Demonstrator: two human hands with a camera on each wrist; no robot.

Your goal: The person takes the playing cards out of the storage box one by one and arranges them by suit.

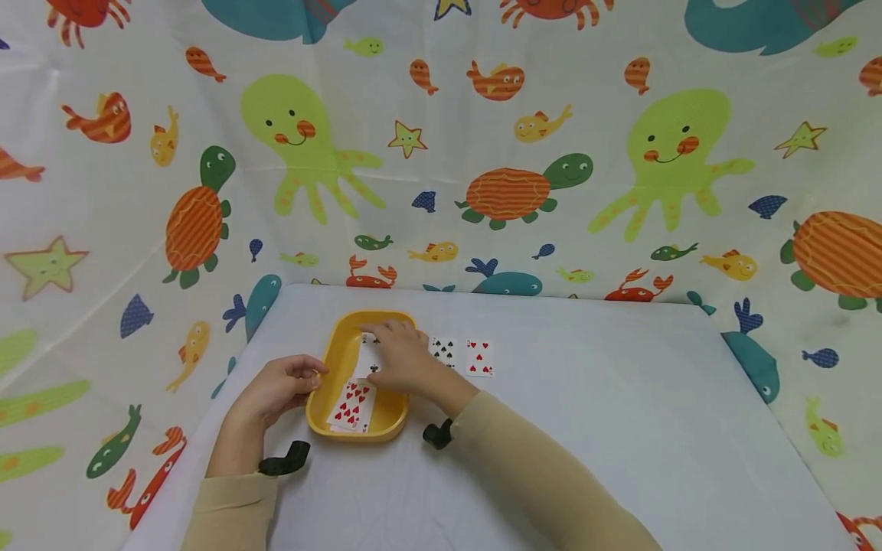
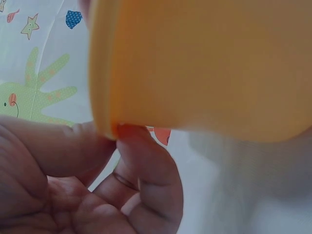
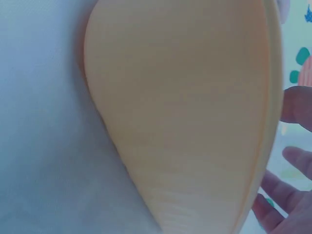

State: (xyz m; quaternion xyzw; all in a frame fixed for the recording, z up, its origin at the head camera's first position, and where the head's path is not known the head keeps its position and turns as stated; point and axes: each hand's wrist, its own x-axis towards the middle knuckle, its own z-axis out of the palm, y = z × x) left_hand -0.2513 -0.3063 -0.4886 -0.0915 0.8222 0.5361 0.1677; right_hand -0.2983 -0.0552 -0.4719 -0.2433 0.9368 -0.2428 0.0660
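The club card [image 1: 367,360] lay in the upper half of the tray [image 1: 394,409], left of the frame's centre, its long axis running roughly up the frame. The right hand [image 1: 400,356] was nearer, arched over the card's right side with fingers spread; whether it gripped the card could not be told. The left hand [image 1: 282,386] pinched the tray's left rim between thumb and finger. A heart card [image 1: 353,405] lay lower in the tray, tilted; a spade card [image 1: 444,352] and a second heart card [image 1: 480,358] lay outside, to the right.
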